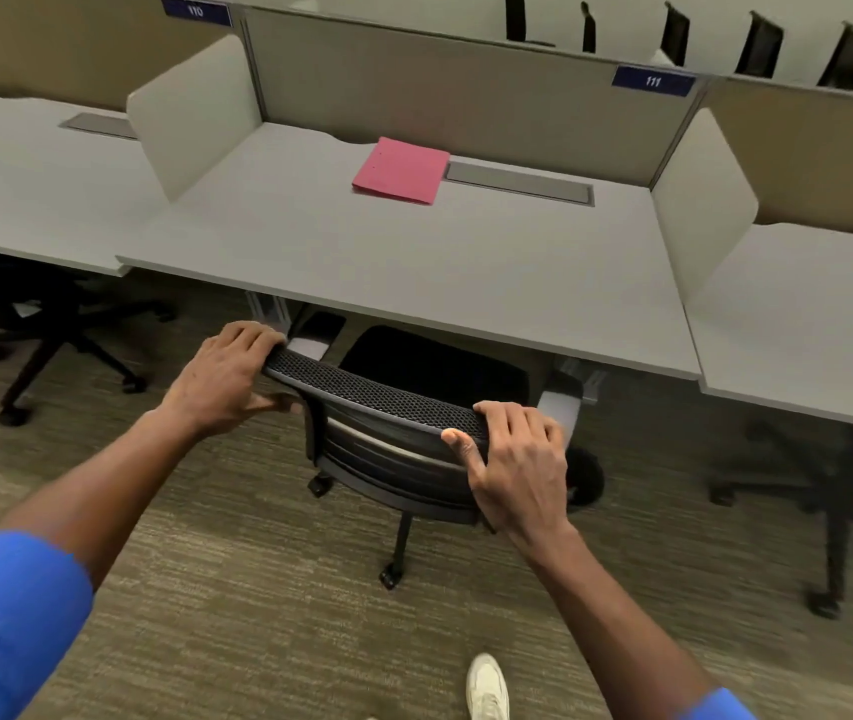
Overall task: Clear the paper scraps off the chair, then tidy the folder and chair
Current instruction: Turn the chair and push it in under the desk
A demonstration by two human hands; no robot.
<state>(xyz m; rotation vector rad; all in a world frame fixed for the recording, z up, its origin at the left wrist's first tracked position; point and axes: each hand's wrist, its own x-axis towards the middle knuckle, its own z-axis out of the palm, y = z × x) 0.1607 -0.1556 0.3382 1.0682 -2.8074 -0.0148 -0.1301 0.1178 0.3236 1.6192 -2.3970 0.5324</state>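
Gripping top rail of the black mesh-back swivel chair (372, 389) w/ both hands. Left hand (222, 376) wraps the rail's left end, fingers curled over the top, thumb underneath. Right hand (518, 459) clamps the right end, fingers over the top, thumb pressed on the near face. Both arms out nearly straight, forearms angled down to the rail.

Chair seat sits partly under the grey laminate counter (414, 262), backrest just outside the front edge, skewed a bit rel. to it. Flat pink card folder (401, 170) lies closed on the counter beside the grey cable hatch (518, 181), well apart from the hands. No paper scraps on the bit of seat I can see.

Handling est.: chair fairly heavy but on castors, should roll OK on the low-pile carpet (258, 563). Mesh gives, rail is stiff, so rail ends = good hold for yaw ctrl. Risk: grey armrests (562, 407) may catch the counter edge if it goes in crooked. Folder light, thin, bendy; take by an edge
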